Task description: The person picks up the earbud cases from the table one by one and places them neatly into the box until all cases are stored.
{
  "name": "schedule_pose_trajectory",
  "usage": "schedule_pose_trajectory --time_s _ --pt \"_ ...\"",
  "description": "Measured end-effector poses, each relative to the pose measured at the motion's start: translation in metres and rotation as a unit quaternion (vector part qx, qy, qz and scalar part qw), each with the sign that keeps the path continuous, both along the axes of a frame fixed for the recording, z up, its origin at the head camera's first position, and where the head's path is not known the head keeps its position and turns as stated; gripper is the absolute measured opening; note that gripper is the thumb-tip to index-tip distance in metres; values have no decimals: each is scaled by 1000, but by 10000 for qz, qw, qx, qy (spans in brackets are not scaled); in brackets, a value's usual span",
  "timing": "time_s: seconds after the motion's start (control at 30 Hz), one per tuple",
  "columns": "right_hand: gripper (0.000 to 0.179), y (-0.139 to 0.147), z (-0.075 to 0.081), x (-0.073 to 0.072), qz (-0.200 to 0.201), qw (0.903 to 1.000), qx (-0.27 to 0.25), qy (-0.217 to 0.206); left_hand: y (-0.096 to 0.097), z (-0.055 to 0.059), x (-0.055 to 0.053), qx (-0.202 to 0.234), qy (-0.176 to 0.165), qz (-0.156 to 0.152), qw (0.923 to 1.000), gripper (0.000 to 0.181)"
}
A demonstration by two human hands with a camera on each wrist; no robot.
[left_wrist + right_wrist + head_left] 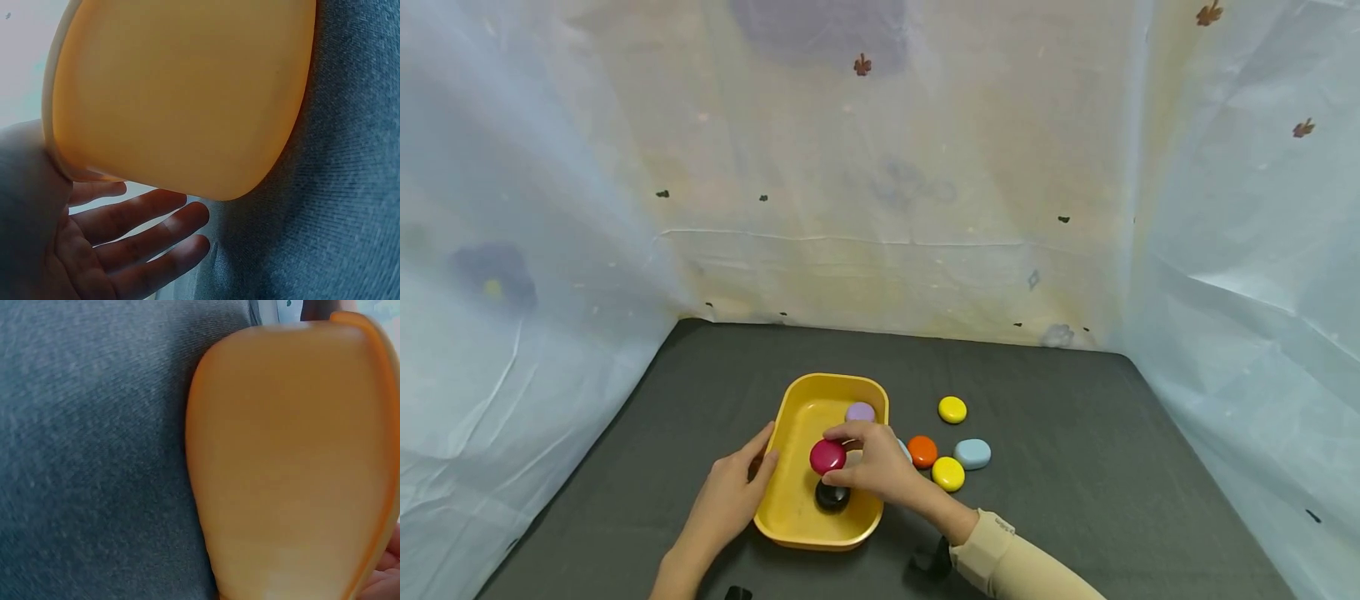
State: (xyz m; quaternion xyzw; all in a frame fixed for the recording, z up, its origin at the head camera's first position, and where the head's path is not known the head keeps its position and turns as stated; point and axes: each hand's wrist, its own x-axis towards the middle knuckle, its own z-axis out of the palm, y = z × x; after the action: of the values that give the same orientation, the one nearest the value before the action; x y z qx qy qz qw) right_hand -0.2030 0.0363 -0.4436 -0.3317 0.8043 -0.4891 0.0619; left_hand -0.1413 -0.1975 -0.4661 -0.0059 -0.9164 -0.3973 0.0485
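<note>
A yellow tray (820,533) stands on the dark cloth. My left hand (726,500) is at its left side, touching the rim; in the left wrist view its fingers (153,234) are fairly straight beside the tray's outer wall. Above the tray's inside, my right hand (876,462) pinches a crimson, glossy, round candy-shaped piece (827,457) between thumb and fingers. A black round piece (832,497) lies in the tray just below it. Farther back in the tray is a lilac piece (860,412), partly covered by the right hand. Something pale shows behind the right fingers, its shape unclear.
Right of the tray lie two yellow pieces (952,409), an orange one (922,451) and a light blue oval one (972,453). Another light blue piece (906,451) is mostly hidden by the right hand. Patterned plastic sheeting (895,275) borders the dark table surface (1075,467).
</note>
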Motion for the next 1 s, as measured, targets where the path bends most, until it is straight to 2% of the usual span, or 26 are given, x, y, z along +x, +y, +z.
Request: schedule_pose_trajectory --time_s 0.17,0.43,0.63,0.7,0.83,0.93,1.0 --pt "54 4 2 1 -86 9997 -114 -218 2 0 0 -16 -54 12 10000 53" --pt "38 24 13 1 -307 9965 -713 301 3 0 0 -131 -136 68 9998 54" --pt "36 50 26 6 -670 9928 -960 251 7 -1 -3 -95 -50 39 9999 53" --pt "35 57 38 13 -872 9919 -914 123 7 -3 -4 -70 11 38 10000 53" --pt "37 75 42 15 -1039 9927 -577 -188 4 -6 -2 -98 56 102 9999 53" --pt "38 92 31 11 -1231 9914 -231 -371 3 -6 -1 -96 48 116 9999 53" --pt "37 100 30 13 -1423 9879 -125 -603 2 -5 -1 -88 32 120 9999 53"
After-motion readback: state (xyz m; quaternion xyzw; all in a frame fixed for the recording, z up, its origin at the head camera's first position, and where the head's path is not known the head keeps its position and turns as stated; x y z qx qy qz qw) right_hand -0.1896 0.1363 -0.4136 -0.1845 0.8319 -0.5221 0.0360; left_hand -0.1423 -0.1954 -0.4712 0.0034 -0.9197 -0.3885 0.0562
